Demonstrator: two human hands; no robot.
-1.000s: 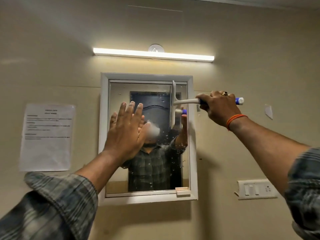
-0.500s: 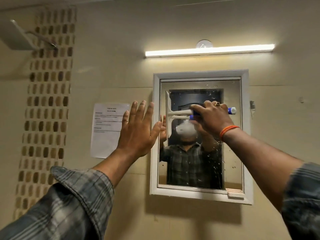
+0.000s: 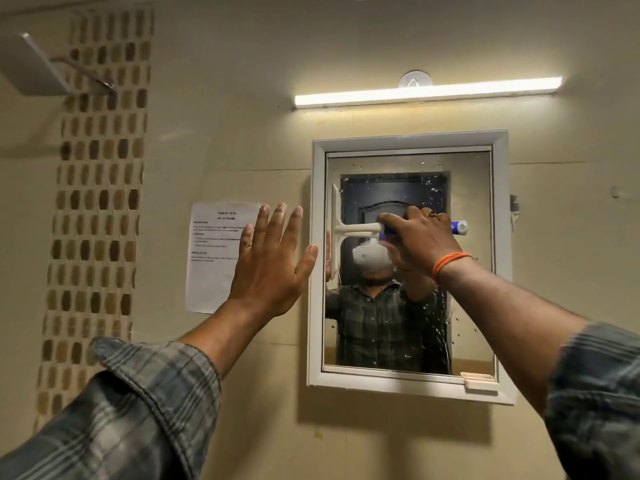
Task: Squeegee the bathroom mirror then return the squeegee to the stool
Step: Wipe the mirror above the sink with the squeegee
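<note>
The white-framed mirror (image 3: 408,157) hangs on the beige wall, with water drops along its top and right side. My right hand (image 3: 420,242) grips the blue and white handle of the squeegee (image 3: 349,230). Its upright white blade lies against the glass near the mirror's left edge. My left hand (image 3: 273,265) is held up flat with fingers spread, just left of the mirror frame, holding nothing. The stool is not in view.
A printed paper sheet (image 3: 214,258) is stuck on the wall left of the mirror. A lit tube light (image 3: 426,93) runs above it. A shower head (image 3: 38,67) juts out at the top left beside a strip of brown mosaic tiles (image 3: 97,209).
The squeegee has swept leftward across the glass, from the right part to the left edge. My left hand came off the mirror and now sits left of the frame. The view turned left.
</note>
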